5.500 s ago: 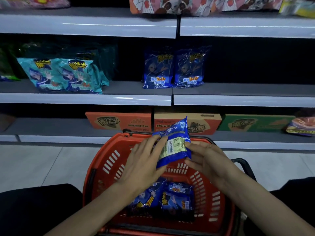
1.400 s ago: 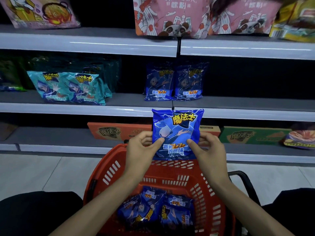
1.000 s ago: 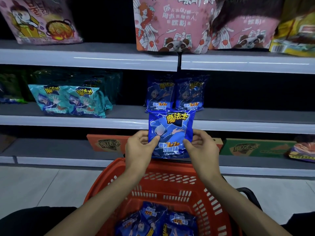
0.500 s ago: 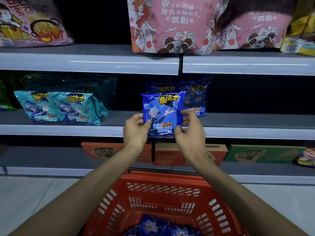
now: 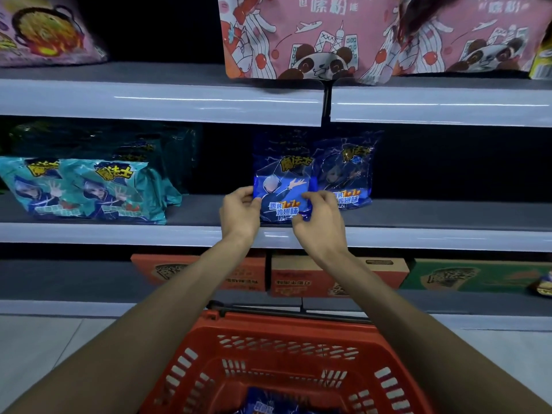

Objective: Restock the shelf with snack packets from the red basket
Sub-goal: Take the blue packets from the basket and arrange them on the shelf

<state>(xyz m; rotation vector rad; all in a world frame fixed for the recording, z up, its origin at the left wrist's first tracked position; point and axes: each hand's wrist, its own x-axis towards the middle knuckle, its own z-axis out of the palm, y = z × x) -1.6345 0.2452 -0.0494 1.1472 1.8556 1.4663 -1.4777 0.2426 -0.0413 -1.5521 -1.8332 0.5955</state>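
A blue snack packet (image 5: 282, 189) stands upright on the middle shelf (image 5: 418, 239), in front of another blue packet and left of a second one (image 5: 346, 171). My left hand (image 5: 239, 213) grips its lower left edge. My right hand (image 5: 321, 222) pinches its lower right corner. Below, the red basket (image 5: 283, 360) sits in front of me, with more blue packets (image 5: 268, 404) just showing at its bottom.
Teal packets (image 5: 80, 189) lie at the left of the middle shelf. Pink panda bags (image 5: 328, 37) fill the top shelf. Orange boxes (image 5: 298, 276) and a green box (image 5: 475, 274) sit on the lowest shelf. The middle shelf right of the blue packets is bare.
Both hands carried the blue packet up from the basket and forward onto the middle shelf, where its bottom now rests in front of the left stocked packet.
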